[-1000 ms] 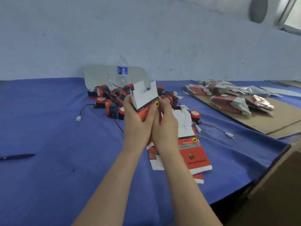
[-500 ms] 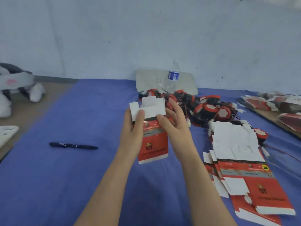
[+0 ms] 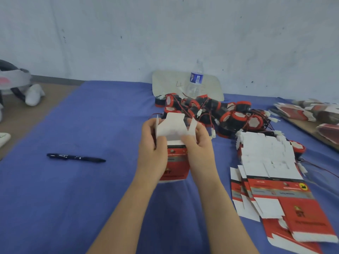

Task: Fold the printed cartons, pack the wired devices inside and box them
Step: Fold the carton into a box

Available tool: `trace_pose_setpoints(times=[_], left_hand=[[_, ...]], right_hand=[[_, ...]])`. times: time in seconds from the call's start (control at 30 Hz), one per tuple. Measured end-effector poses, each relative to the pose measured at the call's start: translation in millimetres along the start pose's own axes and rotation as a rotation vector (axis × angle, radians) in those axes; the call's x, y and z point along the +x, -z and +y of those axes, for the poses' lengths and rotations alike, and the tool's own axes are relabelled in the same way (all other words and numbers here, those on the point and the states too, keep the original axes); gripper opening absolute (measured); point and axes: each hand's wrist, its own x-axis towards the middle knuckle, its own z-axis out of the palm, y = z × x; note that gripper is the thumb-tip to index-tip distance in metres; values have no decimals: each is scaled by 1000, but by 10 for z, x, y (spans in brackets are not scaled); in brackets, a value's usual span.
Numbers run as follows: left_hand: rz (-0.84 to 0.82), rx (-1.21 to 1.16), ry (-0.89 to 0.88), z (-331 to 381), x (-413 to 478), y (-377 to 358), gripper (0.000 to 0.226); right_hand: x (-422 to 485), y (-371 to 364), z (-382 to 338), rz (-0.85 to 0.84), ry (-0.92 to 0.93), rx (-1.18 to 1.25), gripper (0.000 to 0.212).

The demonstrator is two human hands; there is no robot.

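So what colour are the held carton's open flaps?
Flaps of the red printed cardboard carton: plain white, head view.

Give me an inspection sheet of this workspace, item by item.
Surface: blue cloth, spread flat.
Job's things: one carton upright in hand, top flaps open; flat cartons stacked right; wired devices piled behind.
Clutter: pen left; water bottle at the back.
Hands: left hand and right hand both grip the carton.
Cables: red wires tangled through the pile, some trailing onto the cloth.
Surroundings: pale wall; cardboard sheet far right.
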Motion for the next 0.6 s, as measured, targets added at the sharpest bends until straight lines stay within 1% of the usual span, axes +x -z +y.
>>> trace_pose_setpoints(times=[0.07, 0.13, 0.2, 0.27, 0.33, 0.4, 0.43, 0.5, 0.6], left_hand=[[25, 26, 13, 5, 12, 9, 39], [50, 27, -1, 30, 7, -1, 44], [72, 18, -41, 36, -11, -7, 49], [71, 49, -80, 30, -21, -1, 46], [60, 140, -142, 8, -21, 18, 35], [52, 191, -182, -28, -13, 31, 16], [41, 199, -178, -41, -16, 30, 13], [14, 192, -127, -55, -23, 10, 17], [-1, 220, -70, -60, -30, 0, 24]], right_hand=[[-9, -51, 7, 53, 37, -77, 39], [-36, -95, 7, 103, 112, -146, 41], [-71, -126, -6, 132, 179, -176, 35], [-83, -131, -2, 140, 217, -188, 19], [-74, -117, 2, 138, 230, -202, 11], [-59, -105, 18, 131, 212, -218, 14], [-55, -101, 27, 131, 209, -244, 17], [-55, -99, 48, 141, 212, -293, 25], [-65, -112, 62, 169, 182, -282, 39]])
